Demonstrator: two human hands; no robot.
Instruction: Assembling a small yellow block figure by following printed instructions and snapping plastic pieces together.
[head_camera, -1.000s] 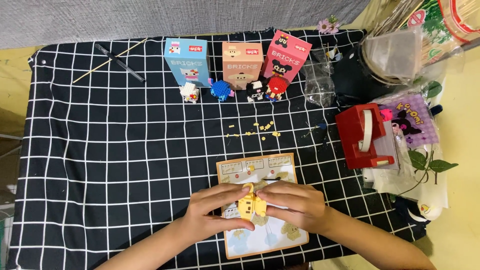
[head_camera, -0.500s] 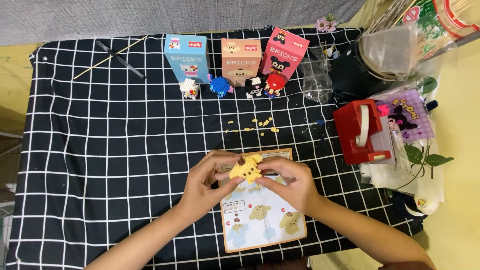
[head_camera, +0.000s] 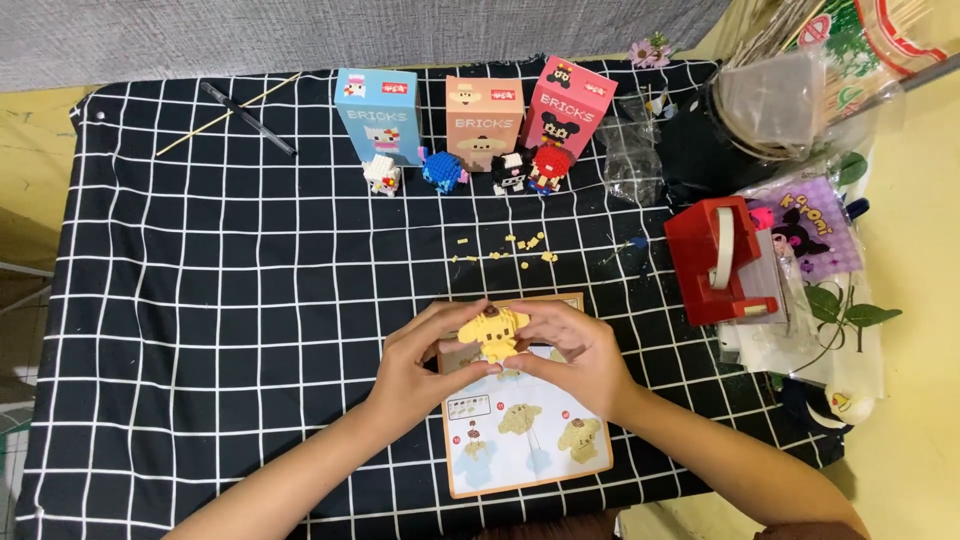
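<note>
- Hands: left hand (head_camera: 415, 362) and right hand (head_camera: 572, 352) meet above the instruction sheet (head_camera: 525, 432), fingers clamped on a yellow brick figure (head_camera: 493, 332).
- Progress: figure looks nearly whole, with head and ears formed.
- Left over: loose yellow bricks (head_camera: 510, 248) lie on the tabletop (head_camera: 220, 300), well apart, likely unplaced.

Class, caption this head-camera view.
Both hands, left hand and right hand, hold a yellow brick figure above an instruction sheet.
</note>
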